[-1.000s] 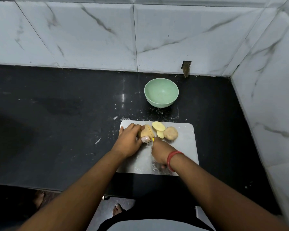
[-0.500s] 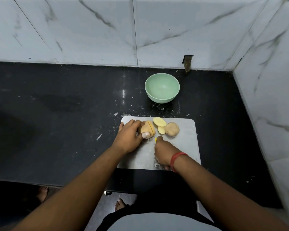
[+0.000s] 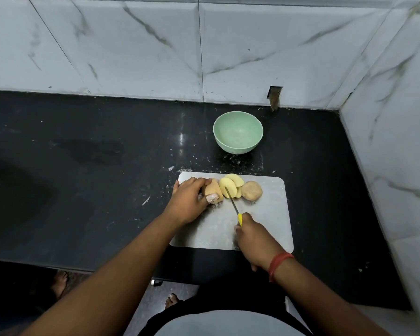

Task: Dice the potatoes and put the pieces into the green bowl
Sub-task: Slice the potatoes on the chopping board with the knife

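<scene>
On the black counter lies a pale grey cutting board, and the potatoes sit along its far edge. The left hand grips the uncut part of a potato at the board's far left, fingers curled over the top and the thumb pressed against its near side. Just to the right of that piece lie 3 or so yellow slices, overlapping one another, cut faces up. Touching the slices on their right is a whole potato, brown skin still on.

The right hand is wrapped round the yellow handle of a knife — the thin blade points away from the person, its tip resting against the nearest slice, between the held piece and the pile. A red band circles the right wrist.

The green bowl stands on the counter beyond the board, apart from it, with nothing visible inside. White crumbs and flecks are scattered on the counter between bowl and board. Behind and to the right rise white marble-patterned tiles — the counter ends in that corner.
</scene>
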Motion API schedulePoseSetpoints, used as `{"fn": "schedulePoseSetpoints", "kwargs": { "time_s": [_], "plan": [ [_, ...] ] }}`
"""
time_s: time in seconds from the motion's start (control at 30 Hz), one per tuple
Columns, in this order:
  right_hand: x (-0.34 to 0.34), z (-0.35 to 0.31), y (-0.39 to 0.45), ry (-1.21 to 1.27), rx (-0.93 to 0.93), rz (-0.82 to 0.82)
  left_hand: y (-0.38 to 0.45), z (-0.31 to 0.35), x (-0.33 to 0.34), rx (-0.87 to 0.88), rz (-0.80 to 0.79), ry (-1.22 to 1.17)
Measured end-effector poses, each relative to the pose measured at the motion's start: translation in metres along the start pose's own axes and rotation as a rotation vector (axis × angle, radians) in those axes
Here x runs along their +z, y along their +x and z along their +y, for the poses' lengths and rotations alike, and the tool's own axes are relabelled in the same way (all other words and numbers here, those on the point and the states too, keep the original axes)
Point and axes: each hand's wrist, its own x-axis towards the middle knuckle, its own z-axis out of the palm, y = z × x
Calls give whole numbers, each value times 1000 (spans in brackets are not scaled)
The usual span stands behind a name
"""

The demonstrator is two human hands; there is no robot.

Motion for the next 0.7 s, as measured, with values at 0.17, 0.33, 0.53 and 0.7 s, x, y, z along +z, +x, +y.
{"fn": "schedulePoseSetpoints", "kwargs": {
  "time_s": [0.17, 0.33, 0.53, 0.7],
  "plan": [
    [-7, -19, 7, 41, -30, 33, -3, 4, 0, -4, -7, 7],
    [-4, -29, 15, 4, 8, -7, -7, 3, 2, 8, -16, 14],
    [1, -30, 16, -51, 6, 12, -11, 3, 6, -11, 59, -66],
    [8, -24, 22, -125, -14, 41, -11, 0, 8, -27, 76, -101]
  ]
}}
